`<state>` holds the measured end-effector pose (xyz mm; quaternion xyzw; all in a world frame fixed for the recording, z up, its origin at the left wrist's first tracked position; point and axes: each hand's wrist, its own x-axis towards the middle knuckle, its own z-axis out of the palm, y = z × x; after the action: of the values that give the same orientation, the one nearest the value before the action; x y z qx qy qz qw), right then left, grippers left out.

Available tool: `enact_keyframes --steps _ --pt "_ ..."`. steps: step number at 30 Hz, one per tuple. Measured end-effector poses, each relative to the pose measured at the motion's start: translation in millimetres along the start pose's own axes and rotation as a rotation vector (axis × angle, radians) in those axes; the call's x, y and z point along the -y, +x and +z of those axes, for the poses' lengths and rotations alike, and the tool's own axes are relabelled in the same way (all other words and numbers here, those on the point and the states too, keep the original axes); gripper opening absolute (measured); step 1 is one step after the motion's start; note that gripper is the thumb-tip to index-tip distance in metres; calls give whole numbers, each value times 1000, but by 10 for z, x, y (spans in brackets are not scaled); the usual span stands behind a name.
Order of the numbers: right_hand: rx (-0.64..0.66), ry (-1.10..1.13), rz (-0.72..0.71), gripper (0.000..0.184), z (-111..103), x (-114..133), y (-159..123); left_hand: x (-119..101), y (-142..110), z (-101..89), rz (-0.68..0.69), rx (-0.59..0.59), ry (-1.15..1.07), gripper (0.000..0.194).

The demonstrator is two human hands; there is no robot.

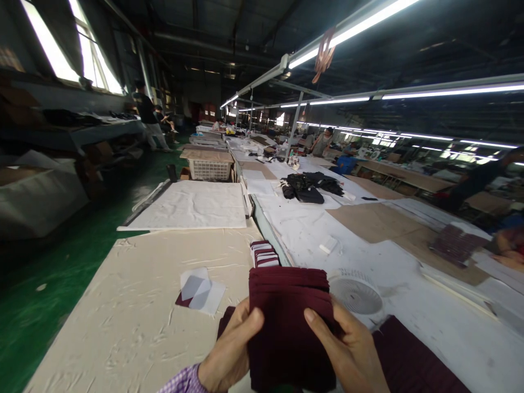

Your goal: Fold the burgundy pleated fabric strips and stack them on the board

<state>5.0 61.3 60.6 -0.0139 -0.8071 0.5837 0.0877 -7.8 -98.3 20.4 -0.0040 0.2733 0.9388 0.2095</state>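
A thick stack of maroon fabric pieces (290, 327) is held up in front of me, its layered edges showing along the top. My left hand (231, 344) grips its left side, thumb lying on the front face. On the opposite side my right hand (347, 344) clasps the stack, thumb across the front and fingers behind. Just beyond it lies a row of maroon and white pieces (265, 254). White paper-like pieces (202, 292) rest on the cream-covered table (135, 305) to the left, over a bit of maroon cloth. More maroon fabric (413, 355) lies at lower right.
A round white fan (355, 295) sits at the right on the white-covered table (295, 234). Dark garments (311, 185) lie farther back. A plastic crate (209, 168) stands past the white-topped table. Several people are around the room; one person's arm (510, 245) shows at the right edge.
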Motion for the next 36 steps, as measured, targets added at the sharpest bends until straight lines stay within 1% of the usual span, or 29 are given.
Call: enact_keyframes --steps 1,3,5,8,11,17,23,25,28,30,32,36 --pt "3 7 -6 32 3 -9 4 0 2 12 7 -28 51 24" --pt "1 20 -9 29 5 -32 9 1 19 41 -15 -66 109 16" --pt "-9 24 15 29 0 -50 10 1 43 65 -37 -65 109 17" --pt "-33 38 67 36 -25 -44 12 3 59 65 -40 -65 114 18" --pt "-32 67 70 40 -60 -7 25 0 50 29 -47 -64 167 21" --pt "-4 100 91 35 -88 22 32 -35 43 -19 -60 -35 220 22" --pt "59 214 98 30 -43 12 -14 -58 14 -5 -28 -41 220 20" --pt "62 173 77 30 -26 -7 -26 -60 3 4 -8 -50 229 20" --pt "34 58 -6 27 -7 -47 -39 -56 -7 18 13 -48 231 21" --pt "17 26 -39 26 4 -67 -46 -51 -12 27 11 -47 226 22" --pt "3 30 -39 28 13 -74 -49 -51 -17 40 6 -61 220 23" --pt "-50 4 12 34 26 -63 -48 -71 -19 70 -12 -94 159 19"
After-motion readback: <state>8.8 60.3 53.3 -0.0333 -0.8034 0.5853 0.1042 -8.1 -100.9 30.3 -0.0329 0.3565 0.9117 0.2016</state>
